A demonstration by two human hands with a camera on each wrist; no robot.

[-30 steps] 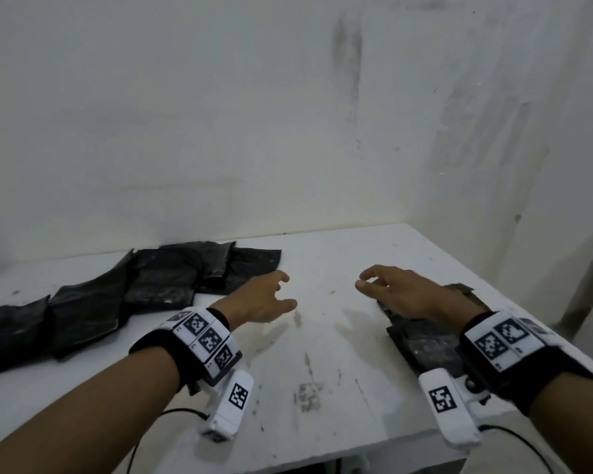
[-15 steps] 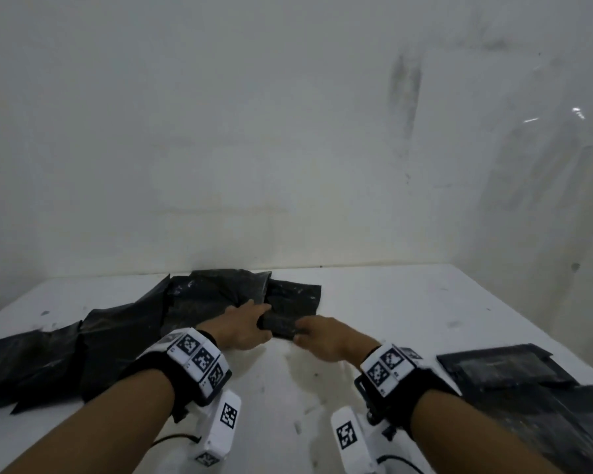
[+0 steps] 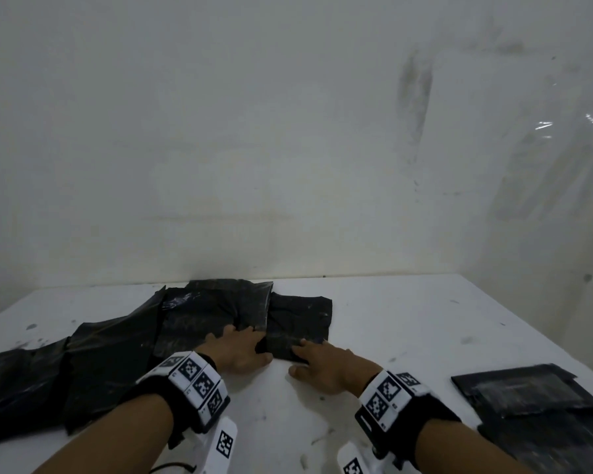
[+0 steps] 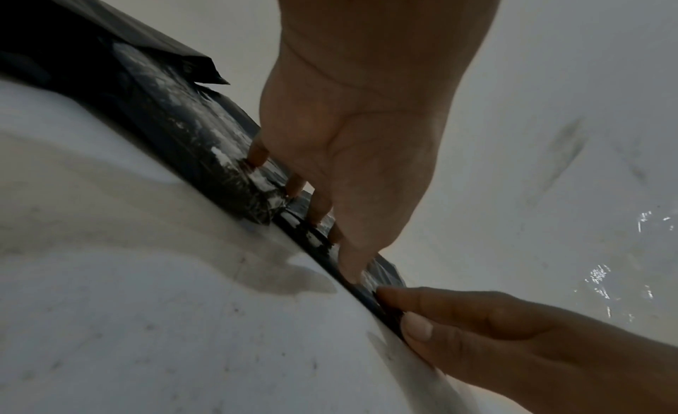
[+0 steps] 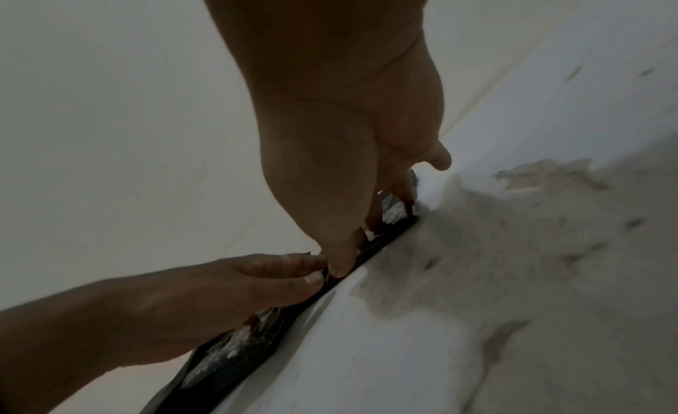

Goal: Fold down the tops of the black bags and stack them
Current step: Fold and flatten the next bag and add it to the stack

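Note:
Several unfolded black bags (image 3: 117, 354) lie overlapping along the left and back of the white table (image 3: 425, 336). The rightmost black bag (image 3: 298, 319) lies flat at the centre. My left hand (image 3: 240, 350) pinches its near left edge, fingers on top and thumb at the rim. My right hand (image 3: 322, 364) pinches the same near edge just to the right. In the left wrist view my left hand (image 4: 348, 159) spreads its fingers over the bags (image 4: 176, 124). In the right wrist view my right hand (image 5: 348, 159) has its thumb at the bag's edge.
A stack of folded black bags (image 3: 528, 398) sits near the table's right front edge. A white wall (image 3: 288, 165) stands close behind the table, and another closes the right side. Bare tabletop shows between my hands and the stack.
The right hand left the folded stack and swung left. Both hands reached forward to the rightmost unfolded bag and took hold of its near edge. The head turned left.

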